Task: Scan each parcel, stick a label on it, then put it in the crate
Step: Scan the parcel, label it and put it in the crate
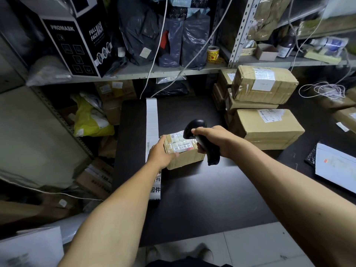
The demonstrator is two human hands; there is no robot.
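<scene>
Head view has a small cardboard parcel sitting on the dark tabletop, right beside a long white label strip that runs along the left edge. Left hand rests on the parcel's left end with the fingers lying fairly flat, steadying it more than gripping. Right hand is wrapped tight around the handle of a black barcode scanner, whose head hangs just over the printed shipping sticker on top of the box. So I'd say this is the scan step, with the label and the crate both yet to come. Next move probably means putting the scanner down or at least freeing a few fingers, then peeling one label off that strip, which is fiddly one-handed. Can't see any crate in frame, so no idea where the box ends up. Counting: one parcel being worked, one scanner, one label strip, and a stack of brown boxes off to the right where I can make out three clearly, maybe more tucked behind. Shelves behind hold black bags and a roll of yellow stickers.
</scene>
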